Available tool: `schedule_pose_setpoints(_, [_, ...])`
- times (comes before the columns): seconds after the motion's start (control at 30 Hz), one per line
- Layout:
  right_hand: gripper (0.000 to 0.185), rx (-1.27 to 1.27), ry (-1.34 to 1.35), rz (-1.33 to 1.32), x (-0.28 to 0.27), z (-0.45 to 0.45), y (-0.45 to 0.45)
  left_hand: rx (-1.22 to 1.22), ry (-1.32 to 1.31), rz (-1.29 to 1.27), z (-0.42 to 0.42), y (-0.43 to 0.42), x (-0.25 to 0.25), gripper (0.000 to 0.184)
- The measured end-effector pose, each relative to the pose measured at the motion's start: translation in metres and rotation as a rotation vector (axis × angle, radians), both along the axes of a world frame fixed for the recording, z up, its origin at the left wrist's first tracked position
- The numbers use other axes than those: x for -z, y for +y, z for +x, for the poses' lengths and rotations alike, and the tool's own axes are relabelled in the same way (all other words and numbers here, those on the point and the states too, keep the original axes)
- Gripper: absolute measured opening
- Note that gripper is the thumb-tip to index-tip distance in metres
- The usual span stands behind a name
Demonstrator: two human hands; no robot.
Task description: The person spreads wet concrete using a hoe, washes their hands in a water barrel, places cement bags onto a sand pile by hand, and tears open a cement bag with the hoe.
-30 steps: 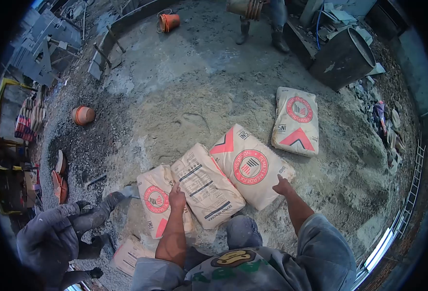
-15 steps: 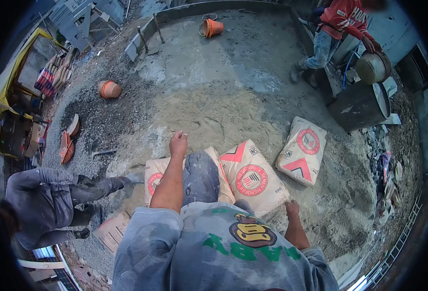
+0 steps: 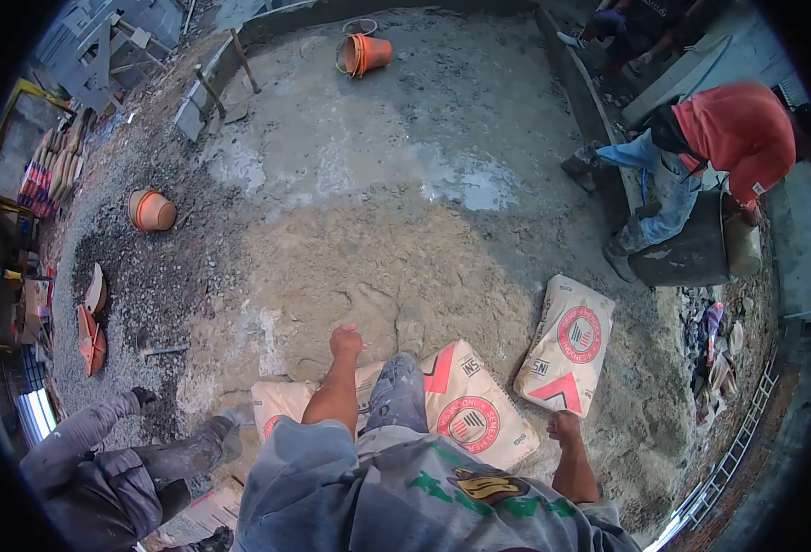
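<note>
My left hand (image 3: pixel 346 341) is held forward over the sandy ground with its fingers curled closed; nothing shows in it. Just below the lower edge of the right cement bag (image 3: pixel 571 336) is my right hand (image 3: pixel 564 426), also curled closed. Whether it touches that bag I cannot tell. In front of my body lies a middle cement bag (image 3: pixel 479 409), printed with a red round mark. My leg (image 3: pixel 396 394) comes between it and a left cement bag (image 3: pixel 278 397), which my left forearm partly covers.
A person in red (image 3: pixel 736 133) bends over a dark drum (image 3: pixel 681 262) with a bucket (image 3: pixel 744 244). Another person (image 3: pixel 102 488) is at lower left. Orange buckets (image 3: pixel 368 55), an orange pot-shaped bucket (image 3: pixel 153 211), gravel (image 3: pixel 203 267) and a ladder (image 3: pixel 732 460) lie around.
My view has shifted, so the bags sit lower in it. The person in red has bent down, lowering the bucket beside or into the drum. My right hand appears nearer the right bag.
</note>
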State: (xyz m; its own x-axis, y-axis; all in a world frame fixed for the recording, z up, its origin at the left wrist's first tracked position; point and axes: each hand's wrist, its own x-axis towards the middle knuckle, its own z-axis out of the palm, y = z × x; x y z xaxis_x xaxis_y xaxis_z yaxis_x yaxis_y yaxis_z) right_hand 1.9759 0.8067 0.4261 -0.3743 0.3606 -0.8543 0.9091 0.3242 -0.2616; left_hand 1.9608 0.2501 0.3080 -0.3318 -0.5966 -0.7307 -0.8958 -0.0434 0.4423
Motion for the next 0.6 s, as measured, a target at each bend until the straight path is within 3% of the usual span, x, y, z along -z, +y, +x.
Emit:
schedule_pose_setpoints(0.07, [0.036,-0.225,0.204,-0.044,0.003,-0.067,-0.033,0.210,0.092,-0.121,-0.056,-0.011,-0.003,0.030])
schedule_pose_setpoints(0.1, [0.038,-0.120,0.272,-0.095,-0.017,-0.102,-0.062,0.337,0.155,-0.197,-0.099,-0.028,-0.010,0.030])
schedule_pose_setpoints(0.13, [0.040,-0.003,0.340,-0.148,-0.036,-0.131,-0.090,0.342,0.168,-0.188,-0.138,-0.044,-0.026,0.031])
schedule_pose_setpoints(0.2, [0.040,-0.007,0.386,-0.114,-0.044,-0.168,-0.111,0.351,0.195,-0.149,-0.193,-0.060,-0.064,0.032])
schedule_pose_setpoints(0.3, [0.038,-0.211,0.374,0.000,-0.014,-0.196,-0.115,0.213,0.451,-0.015,-0.254,-0.104,-0.058,0.033])
schedule_pose_setpoints(0.33, [0.038,-0.238,0.344,0.004,-0.002,-0.203,-0.118,0.174,0.477,0.029,-0.265,-0.111,-0.079,0.032])
schedule_pose_setpoints(0.37, [0.035,-0.154,0.292,-0.050,-0.011,-0.211,-0.132,0.123,0.496,0.071,-0.269,-0.114,-0.112,0.032])
schedule_pose_setpoints(0.4, [0.033,-0.196,0.325,-0.064,0.030,-0.212,-0.119,0.060,0.510,0.111,-0.270,-0.118,-0.130,0.031])
schedule_pose_setpoints(0.43, [0.033,-0.174,0.230,-0.050,0.023,-0.220,-0.131,0.033,0.509,0.112,-0.268,-0.125,-0.131,0.032])
schedule_pose_setpoints(0.5, [0.021,-0.143,0.064,-0.181,0.044,-0.233,-0.134,-0.040,0.488,0.107,-0.246,-0.145,-0.124,0.033])
schedule_pose_setpoints(0.6, [0.020,-0.159,-0.148,-0.341,0.084,-0.278,-0.139,-0.172,0.360,0.066,-0.194,-0.183,-0.079,0.030])
